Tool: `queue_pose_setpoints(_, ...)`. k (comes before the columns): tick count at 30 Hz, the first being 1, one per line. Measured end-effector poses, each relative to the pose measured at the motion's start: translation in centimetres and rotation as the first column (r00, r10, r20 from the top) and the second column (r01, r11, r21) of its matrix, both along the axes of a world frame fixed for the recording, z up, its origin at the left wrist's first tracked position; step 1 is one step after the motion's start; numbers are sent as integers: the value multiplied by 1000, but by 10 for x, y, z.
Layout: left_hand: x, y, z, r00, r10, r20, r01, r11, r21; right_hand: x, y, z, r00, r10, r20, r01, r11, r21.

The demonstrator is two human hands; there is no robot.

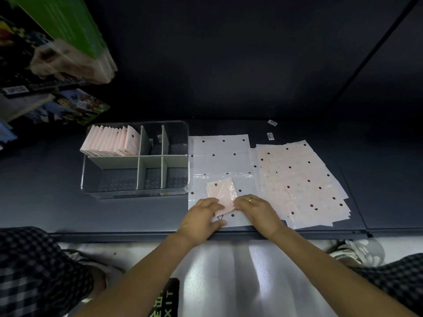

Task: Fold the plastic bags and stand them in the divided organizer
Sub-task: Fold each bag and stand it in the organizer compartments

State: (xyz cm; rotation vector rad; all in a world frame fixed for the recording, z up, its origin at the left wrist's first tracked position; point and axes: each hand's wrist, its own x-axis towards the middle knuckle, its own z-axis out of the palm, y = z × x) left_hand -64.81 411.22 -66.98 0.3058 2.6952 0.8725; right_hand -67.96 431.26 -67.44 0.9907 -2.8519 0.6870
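A small folded pink plastic bag with dark dots lies on a flat white dotted bag near the shelf's front edge. My left hand rests on the folded bag's near left corner, fingers over it and thumb below. My right hand, wearing a ring, presses its fingers on the bag's right edge. To the left stands the clear divided organizer. Its back left compartment holds several folded pink bags standing upright. A fanned pile of flat pink dotted bags lies on the right.
The dark shelf surface ends in a front edge just under my wrists. Boxed goods hang over the far left. Two small labels lie behind the bags. The organizer's other compartments hold no bags.
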Motion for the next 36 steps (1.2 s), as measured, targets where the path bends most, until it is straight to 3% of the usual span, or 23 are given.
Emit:
queue_pose_setpoints(5, -16, -19, 27, 985, 138, -99, -124, 983, 137, -23, -8, 44, 956, -193, 222, 242, 945, -220)
queue_pose_setpoints(8, -29, -35, 50, 972, 227, -58, -204, 943, 263, -38, -19, 81, 926, -187, 327, 295, 899, -324)
queue_pose_setpoints(11, -41, -58, 72, 951, 304, 58, -297, 841, 453, -50, -34, 109, 894, -164, 417, 337, 859, -386)
queue_pose_setpoints(15, -57, -90, 95, 930, 367, 8, -324, 810, 489, -62, -66, 133, 872, -147, 467, 338, 871, -357)
queue_pose_setpoints(20, -69, -134, 108, 934, 357, -26, -316, 856, 408, -75, -120, 145, 933, -165, 321, 217, 967, -133)
queue_pose_setpoints(23, -74, -166, 106, 889, 423, -177, -390, 900, 194, -86, -155, 146, 920, -181, 348, 234, 965, -116)
queue_pose_setpoints(25, -75, -184, 98, 856, 436, -277, -449, 893, 20, -96, -175, 146, 878, -225, 422, 313, 937, -152)
queue_pose_setpoints(30, -73, -198, 72, 877, 411, -249, -456, 876, -159, -119, -217, 140, 745, -311, 590, 510, 836, -203)
queue_pose_setpoints(36, -73, -205, 59, 839, 469, -275, -518, 843, -145, -134, -248, 126, 571, -260, 779, 641, 734, -225)
